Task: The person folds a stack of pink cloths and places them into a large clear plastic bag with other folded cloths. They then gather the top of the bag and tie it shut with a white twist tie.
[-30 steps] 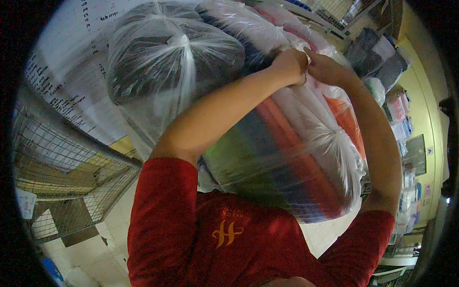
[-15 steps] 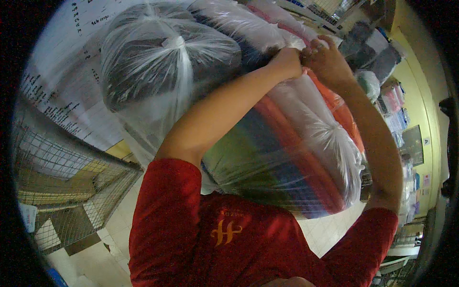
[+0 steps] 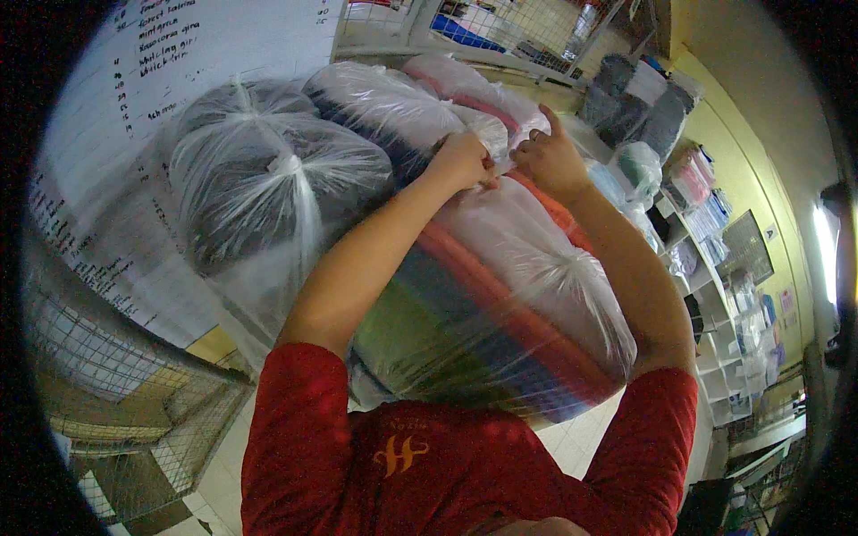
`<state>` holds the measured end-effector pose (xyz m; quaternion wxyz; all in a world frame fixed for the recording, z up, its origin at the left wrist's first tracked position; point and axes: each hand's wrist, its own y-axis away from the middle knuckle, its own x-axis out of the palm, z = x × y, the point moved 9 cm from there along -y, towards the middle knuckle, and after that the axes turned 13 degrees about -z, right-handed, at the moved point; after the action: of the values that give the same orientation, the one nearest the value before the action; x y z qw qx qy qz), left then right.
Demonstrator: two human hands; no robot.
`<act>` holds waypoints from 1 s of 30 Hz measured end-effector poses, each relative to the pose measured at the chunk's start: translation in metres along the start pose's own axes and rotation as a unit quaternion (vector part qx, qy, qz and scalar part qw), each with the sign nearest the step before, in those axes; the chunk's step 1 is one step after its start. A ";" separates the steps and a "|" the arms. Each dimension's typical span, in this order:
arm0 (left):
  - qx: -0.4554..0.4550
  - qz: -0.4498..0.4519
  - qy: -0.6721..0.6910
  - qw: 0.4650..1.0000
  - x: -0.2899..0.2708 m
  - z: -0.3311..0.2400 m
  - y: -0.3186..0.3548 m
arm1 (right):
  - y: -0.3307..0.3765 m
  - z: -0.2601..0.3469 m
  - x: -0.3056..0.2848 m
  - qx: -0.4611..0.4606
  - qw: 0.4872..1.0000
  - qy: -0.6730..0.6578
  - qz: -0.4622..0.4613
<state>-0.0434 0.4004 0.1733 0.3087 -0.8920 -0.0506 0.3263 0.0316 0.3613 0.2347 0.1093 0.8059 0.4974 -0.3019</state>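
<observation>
A large clear plastic bag (image 3: 483, 330) lies in front of me, packed with folded fabric in green, blue and red-orange. My left hand (image 3: 463, 163) is closed on a gathered piece of plastic near the bag's far end. Close to its right, my right hand (image 3: 550, 163) has the index finger raised, while the other fingers curl in at the same plastic. On the right side of the pile, a pale bundle in clear plastic (image 3: 559, 268) shows gathered creases. To the left stands a clear bag of dark contents (image 3: 340, 170), its neck tied in a knot.
More plastic-wrapped bundles (image 3: 384, 98) lie beyond my hands. A wire-mesh panel (image 3: 509, 36) rises at the back, another mesh frame (image 3: 134, 402) stands at lower left. White shelves (image 3: 715, 330) with packed goods line the right wall. A handwritten sheet (image 3: 214, 54) hangs at left.
The view has shifted, showing more of the far mesh and the right-hand shelves. My hands have moved a little apart, and my right index finger is now raised.
</observation>
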 end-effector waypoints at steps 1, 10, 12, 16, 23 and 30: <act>0.001 -0.023 -0.006 1.000 -0.002 -0.002 0.000 | 0.005 -0.002 -0.001 0.041 0.998 -0.040 -0.012; 0.009 -0.104 -0.013 0.994 -0.014 -0.017 0.010 | -0.010 0.010 0.033 0.173 0.953 -0.241 0.067; 0.013 -0.106 -0.043 0.993 -0.014 -0.023 0.011 | -0.007 0.017 0.041 0.137 0.961 -0.168 0.174; 0.002 -0.114 -0.088 0.990 -0.009 -0.015 0.010 | -0.009 0.017 0.027 0.133 0.967 -0.124 0.181; -0.014 -0.075 0.000 0.997 -0.011 -0.012 0.010 | 0.000 0.015 -0.021 -0.033 0.987 0.008 -0.158; 0.011 -0.085 -0.061 0.994 -0.015 -0.007 0.009 | 0.000 0.030 -0.023 -0.102 0.973 0.048 -0.201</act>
<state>-0.0516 0.3848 0.1802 0.3417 -0.8593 -0.1416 0.3533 0.0134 0.3304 0.2248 0.1042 0.6872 0.6824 -0.2262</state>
